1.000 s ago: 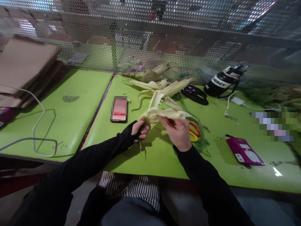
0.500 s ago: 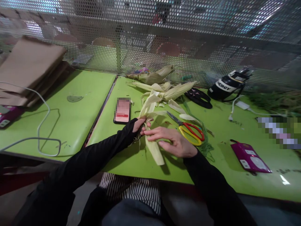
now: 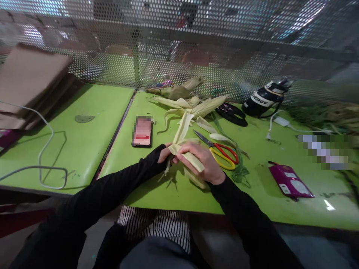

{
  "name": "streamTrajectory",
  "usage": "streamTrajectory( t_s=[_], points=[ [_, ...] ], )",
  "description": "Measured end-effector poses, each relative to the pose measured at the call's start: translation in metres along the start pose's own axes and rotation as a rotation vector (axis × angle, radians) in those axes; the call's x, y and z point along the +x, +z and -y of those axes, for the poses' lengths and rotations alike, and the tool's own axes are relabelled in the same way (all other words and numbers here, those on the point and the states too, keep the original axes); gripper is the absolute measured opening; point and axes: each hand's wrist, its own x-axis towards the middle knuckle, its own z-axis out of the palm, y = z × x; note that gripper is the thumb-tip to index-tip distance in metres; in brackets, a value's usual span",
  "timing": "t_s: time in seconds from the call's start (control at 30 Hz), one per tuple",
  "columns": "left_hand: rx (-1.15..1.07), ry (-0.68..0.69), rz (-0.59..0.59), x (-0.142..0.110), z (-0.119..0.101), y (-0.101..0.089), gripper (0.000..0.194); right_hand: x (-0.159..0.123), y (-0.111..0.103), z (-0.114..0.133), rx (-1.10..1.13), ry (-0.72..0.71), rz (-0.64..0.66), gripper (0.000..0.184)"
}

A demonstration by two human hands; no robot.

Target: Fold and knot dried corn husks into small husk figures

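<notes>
Pale strips of corn husk (image 3: 183,129) are bunched between my two hands above the green table (image 3: 157,194). My left hand (image 3: 165,153) is closed on the gathered part of the bunch, with thin stringy bits hanging below it. Fingers of my right hand (image 3: 206,160) wrap round a husk strip on the right side, and another strip hangs under that hand. Just beyond my right hand lie scissors (image 3: 221,149) with red and yellow handles. Green string (image 3: 239,172) and loose husk pieces (image 3: 218,138) rest beside them.
More corn husks (image 3: 207,107) lie at the back against the perforated metal screen (image 3: 157,45). A phone (image 3: 142,131) is left of my hands. On the right are a black bottle (image 3: 263,99), black tape roll (image 3: 231,114) and purple power box (image 3: 291,181). Brown paper bags (image 3: 30,78) stand at left.
My right hand has gone from lying with extended fingers along a hanging strip to gripping a husk strip close to the bunch. The view has shifted slightly; my left hand keeps its hold.
</notes>
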Motion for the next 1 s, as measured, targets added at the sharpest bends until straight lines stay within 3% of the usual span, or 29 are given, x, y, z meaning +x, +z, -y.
streamTrajectory(
  t_s=[0.07,0.17,0.33,0.43,0.53,0.7,1.0],
  points=[
    [0.017,-0.001,0.035,0.0,-0.003,-0.003,0.015,-0.001,-0.001,-0.003,-0.036,-0.047,-0.011,0.005],
    [-0.05,-0.114,0.065,0.004,0.0,-0.005,0.01,-0.005,-0.001,-0.011,-0.091,-0.063,-0.043,0.003],
    [-0.051,-0.063,0.078,0.007,0.004,-0.003,0.011,-0.008,-0.001,-0.016,-0.12,-0.01,-0.045,0.032],
    [-0.043,-0.076,-0.003,0.008,0.005,-0.002,0.023,-0.006,-0.006,-0.014,-0.123,-0.024,-0.037,0.024],
    [-0.078,-0.086,-0.042,0.011,0.003,-0.002,0.025,-0.004,-0.008,-0.011,-0.146,0.061,-0.106,0.012],
    [-0.139,-0.062,-0.129,0.014,0.0,-0.002,0.026,-0.002,-0.001,-0.009,-0.102,0.209,-0.093,0.014],
    [-0.263,-0.132,-0.04,0.017,-0.002,-0.009,0.004,-0.004,0.002,-0.003,-0.156,0.215,-0.151,0.012]
  ],
)
